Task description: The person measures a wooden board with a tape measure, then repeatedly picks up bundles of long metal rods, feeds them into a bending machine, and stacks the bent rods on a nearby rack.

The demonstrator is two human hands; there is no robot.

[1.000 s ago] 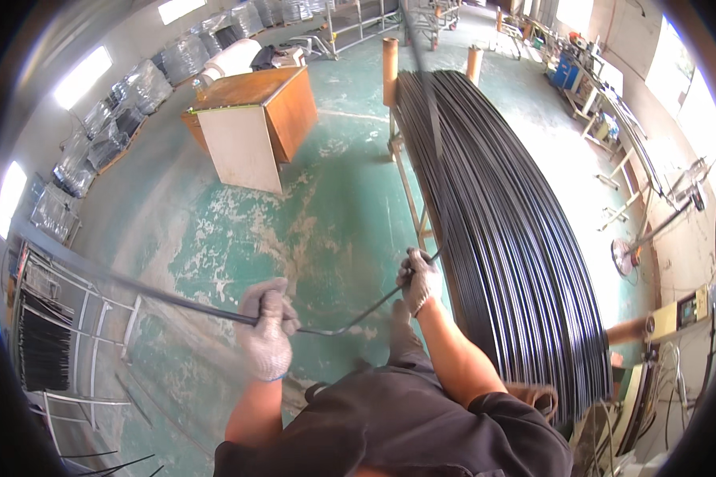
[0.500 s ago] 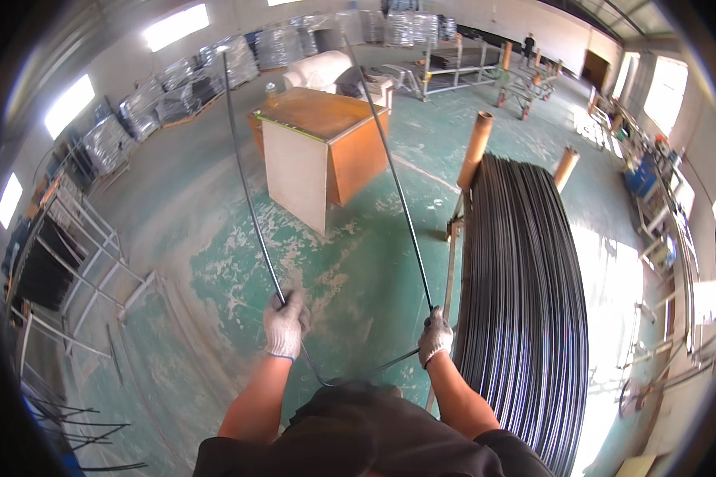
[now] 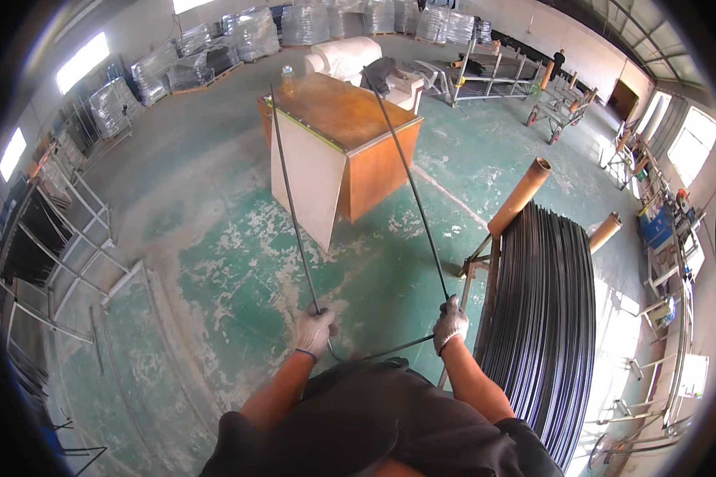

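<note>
A thin black rod (image 3: pixel 292 203), bent into a long U, stretches forward from me, with its two long legs pointing away and its cross-piece near my waist. My left hand (image 3: pixel 316 328), in a whitish knitted glove, is closed around the left leg close to the bend. Wrapped round the right leg is my right hand (image 3: pixel 452 322), gloved the same way, near the other corner. The far ends of the legs appear in front of a wooden desk (image 3: pixel 374 107). Part of the cross-piece is hidden by my dark shirt.
A rack of many long black strips (image 3: pixel 541 310) stands close at my right, with brown tube posts (image 3: pixel 521 195). A pale panel (image 3: pixel 306 175) leans on the desk. A covered armchair (image 3: pixel 346 57) is behind it. Metal racks (image 3: pixel 71 250) line the left; a person (image 3: pixel 558 62) stands far off.
The view has shifted, so the desk and strip rack appear lower and farther right. Both hands keep hold of the bent rod, which now appears farther right, its far ends lower in view.
</note>
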